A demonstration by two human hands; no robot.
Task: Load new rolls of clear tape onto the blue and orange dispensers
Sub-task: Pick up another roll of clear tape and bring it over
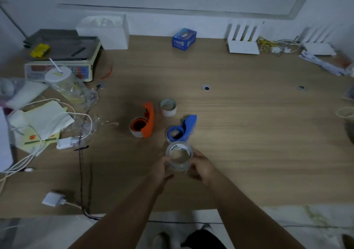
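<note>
A roll of clear tape (179,155) is held upright between both hands over the wooden table (249,133). My left hand (161,169) grips its left side and my right hand (201,167) its right side. Just beyond the roll lies the blue dispenser (182,129), with a roll or core on its hub. To its left lies the orange dispenser (145,122) with a roll or core on its hub. An empty-looking cardboard tape core (168,107) stands between and behind the two dispensers.
A weighing scale (61,57), a plastic cup with a straw (63,83), papers and white cables crowd the left side. A dark cord (81,172) runs to the front edge. A blue box (184,38) and white routers (243,39) sit at the back.
</note>
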